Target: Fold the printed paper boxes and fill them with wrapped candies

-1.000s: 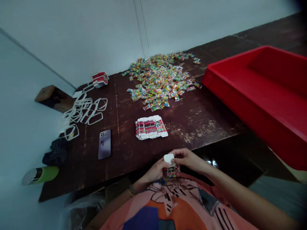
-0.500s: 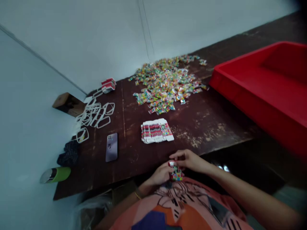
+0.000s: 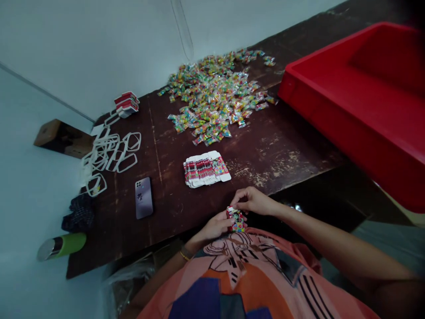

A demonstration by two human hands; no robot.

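The left hand (image 3: 216, 227) grips a small colourful box (image 3: 237, 223) just off the near edge of the bench (image 3: 175, 212); the right hand (image 3: 255, 201) curls its fingertips at the top, whether pinching cannot be told. Beyond lie overlapping flat cartons (image 3: 203, 170), a phone (image 3: 144, 198) left, wrapped sweets (image 3: 217, 97) farther, a red tray (image 3: 341, 133) right.
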